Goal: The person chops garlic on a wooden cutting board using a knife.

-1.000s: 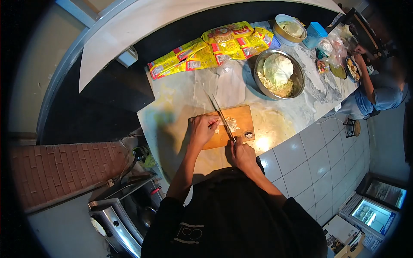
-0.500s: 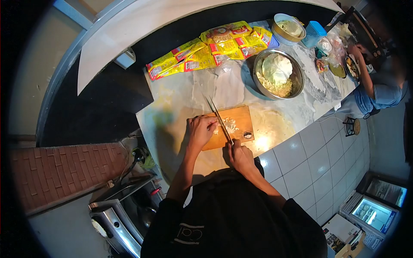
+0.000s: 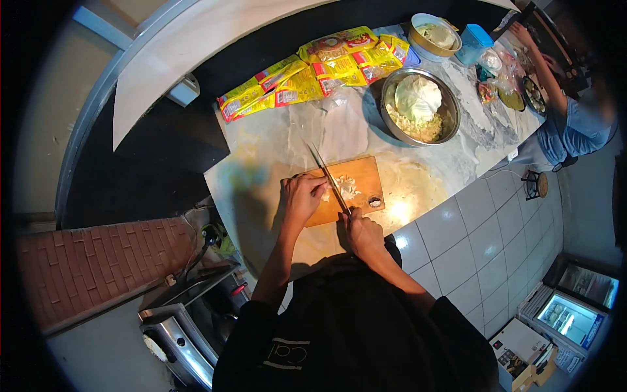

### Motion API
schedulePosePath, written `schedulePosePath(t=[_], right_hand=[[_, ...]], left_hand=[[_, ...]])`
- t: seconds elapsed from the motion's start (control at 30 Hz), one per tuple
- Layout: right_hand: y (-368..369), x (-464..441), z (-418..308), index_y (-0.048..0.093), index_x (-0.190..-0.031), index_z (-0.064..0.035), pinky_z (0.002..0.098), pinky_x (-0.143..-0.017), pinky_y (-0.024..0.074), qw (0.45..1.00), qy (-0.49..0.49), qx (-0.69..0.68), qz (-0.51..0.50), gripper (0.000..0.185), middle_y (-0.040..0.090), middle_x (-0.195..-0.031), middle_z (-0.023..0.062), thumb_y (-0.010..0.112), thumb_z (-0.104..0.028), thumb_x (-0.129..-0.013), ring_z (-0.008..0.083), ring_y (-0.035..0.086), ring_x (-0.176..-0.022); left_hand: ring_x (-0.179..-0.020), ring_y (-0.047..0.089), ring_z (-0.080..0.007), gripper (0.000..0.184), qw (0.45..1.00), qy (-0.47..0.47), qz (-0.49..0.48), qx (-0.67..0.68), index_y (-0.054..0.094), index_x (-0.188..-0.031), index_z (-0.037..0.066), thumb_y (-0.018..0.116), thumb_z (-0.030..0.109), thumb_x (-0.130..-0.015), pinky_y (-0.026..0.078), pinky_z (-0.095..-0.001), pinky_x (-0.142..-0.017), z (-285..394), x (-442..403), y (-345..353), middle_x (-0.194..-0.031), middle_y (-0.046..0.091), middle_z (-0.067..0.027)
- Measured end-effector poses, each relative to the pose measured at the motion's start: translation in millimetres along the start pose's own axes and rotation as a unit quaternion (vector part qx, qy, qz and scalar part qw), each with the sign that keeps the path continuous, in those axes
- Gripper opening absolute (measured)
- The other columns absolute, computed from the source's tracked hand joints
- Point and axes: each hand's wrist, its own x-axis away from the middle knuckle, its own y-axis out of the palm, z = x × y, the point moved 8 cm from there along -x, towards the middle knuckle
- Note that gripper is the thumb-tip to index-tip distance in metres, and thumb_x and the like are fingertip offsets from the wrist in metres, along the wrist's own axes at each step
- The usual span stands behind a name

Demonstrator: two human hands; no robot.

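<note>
A wooden cutting board (image 3: 366,171) lies on the marble counter (image 3: 261,147). Pale chopped pieces (image 3: 347,187) are spread over its middle. My right hand (image 3: 364,232) is wrapped round the handle of a long knife (image 3: 328,176), whose blade crosses the board and points away to the left. On the board's left part, my left hand (image 3: 304,197) has its fingers pressed together close beside the blade. What those fingers hold is too small to make out. Near the right edge of the board is a dark hole (image 3: 374,202) with something pale in it.
Yellow packets (image 3: 336,44) line the back of the counter. A steel bowl (image 3: 455,108) holds a cabbage (image 3: 418,98) and shredded pieces. Behind it stand a second bowl (image 3: 415,40) and a blue container (image 3: 475,43). At the far right another person (image 3: 581,130) reaches over the counter.
The knife has shifted slightly toward the left over the board, with my right hand. The other person's arm has stretched farther toward the back. The whole view has shifted a little.
</note>
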Motion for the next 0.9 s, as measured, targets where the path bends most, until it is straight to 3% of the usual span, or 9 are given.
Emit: schedulePosePath(t=[0.13,0.33,0.57,0.63,0.77,0.9], right_hand=[[-7.6,-1.1,-5.9,0.050,-0.076,-0.0046,0.0361,-0.045,0.0528,0.996,-0.005,0.076,0.042,0.034,0.062,-0.054,0.0123,0.053,-0.033,-0.094,0.0270,0.065,-0.049],[-9.9,-4.5,-13.6,0.049,-0.075,-0.0049,0.0310,-0.043,0.0526,0.995,-0.030,0.079,0.061,0.033,0.061,-0.053,0.0108,0.052,-0.031,-0.095,0.0231,0.066,-0.049],[6.8,-17.8,-6.4,0.048,-0.075,-0.0042,0.0306,-0.043,0.0527,0.996,-0.019,0.067,0.060,0.034,0.062,-0.053,0.0114,0.052,-0.031,-0.096,0.0234,0.067,-0.051],[7.1,-16.3,-8.6,0.049,-0.076,-0.0015,0.0375,-0.045,0.0530,0.997,-0.011,0.048,0.066,0.034,0.060,-0.054,0.0144,0.052,-0.029,-0.096,0.0285,0.065,-0.051],[2.1,-16.5,-10.7,0.049,-0.075,-0.0026,0.0345,-0.046,0.0539,0.996,-0.020,0.043,0.077,0.035,0.063,-0.057,0.0149,0.051,-0.030,-0.096,0.0275,0.067,-0.054],[0.9,-16.6,-10.8,0.052,-0.078,0.0004,0.0375,-0.049,0.0546,0.999,0.010,0.018,0.038,0.037,0.063,-0.059,0.0167,0.049,-0.032,-0.096,0.0303,0.067,-0.056]], left_hand=[[-0.072,0.060,-0.0255,0.013,1.000,0.000,-0.011,-0.008,0.075,-0.090,0.015,0.071,0.020,-0.079,0.036,-0.0406,-0.072,-3.3,0.7,2.8,-0.070,0.063,-0.0045],[-0.075,0.061,-0.0256,0.009,1.000,0.007,-0.006,0.017,0.074,-0.084,0.013,0.070,0.019,-0.079,0.036,-0.0407,-0.074,-4.3,-0.6,3.1,-0.073,0.064,-0.0052],[-0.076,0.061,-0.0262,0.007,1.000,-0.005,-0.015,0.026,0.074,-0.083,0.012,0.069,0.016,-0.079,0.037,-0.0404,-0.075,-1.0,0.2,1.5,-0.077,0.066,-0.0050],[-0.076,0.062,-0.0262,0.007,1.000,-0.004,-0.016,0.022,0.074,-0.083,0.012,0.069,0.015,-0.080,0.037,-0.0404,-0.075,0.0,-0.8,-0.5,-0.077,0.067,-0.0050],[-0.082,0.062,-0.0279,0.012,0.999,-0.020,-0.042,0.011,0.074,-0.090,0.011,0.069,0.013,-0.080,0.041,-0.0390,-0.077,-2.5,-1.8,3.9,-0.083,0.068,-0.0074],[-0.082,0.063,-0.0279,0.012,0.998,-0.032,-0.044,0.008,0.075,-0.090,0.012,0.069,0.014,-0.081,0.042,-0.0399,-0.077,-1.5,-0.1,1.1,-0.086,0.069,-0.0067]])
